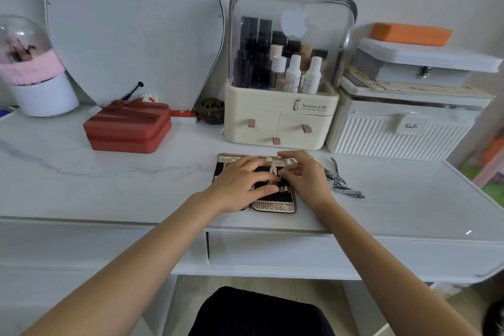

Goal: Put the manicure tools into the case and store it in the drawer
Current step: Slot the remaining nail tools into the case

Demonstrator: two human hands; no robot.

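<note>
1. Pink fluffy ornament under a clear dome [24, 46] sits far left on the white marble-look tabletop [109, 185], on a white round base.
2. Curved mirror [131, 27] leans on the wall behind it.
3. Red zip case [128, 128] lies in front of the mirror; small dark round pot [212, 110] just to its right.
4. Manicure case [275, 203] lies open flat at centre near the front edge: gold textured rim, black lining, tools in slots.
5. Left hand [242, 185] rests on the case, fingers spread and slightly bent, pressing down on the lining; no clear grasp on anything.
6. Right hand [305, 174] is over the case's right half, thumb and fingers pinching a small rose-gold tool [272, 172] at the middle of the case. Gold ring on one finger.
7. Loose steel nippers and clippers [341, 181] lie on the tabletop just right of the right hand, outside the case.
8. Cream cosmetic organiser [281, 123] stands behind the case, printed "Serious Life", white apple logo on the clear cover, bottles inside; smaller line of print unreadable.
9. White ribbed box [395, 133] to the right, tag reads "KaSi" or similar.
10. Grey latch box [420, 65] sits on top of it, orange block [410, 33] on top of that.
11. Drawer [272, 251] under the tabletop edge looks slightly ajar.
</note>
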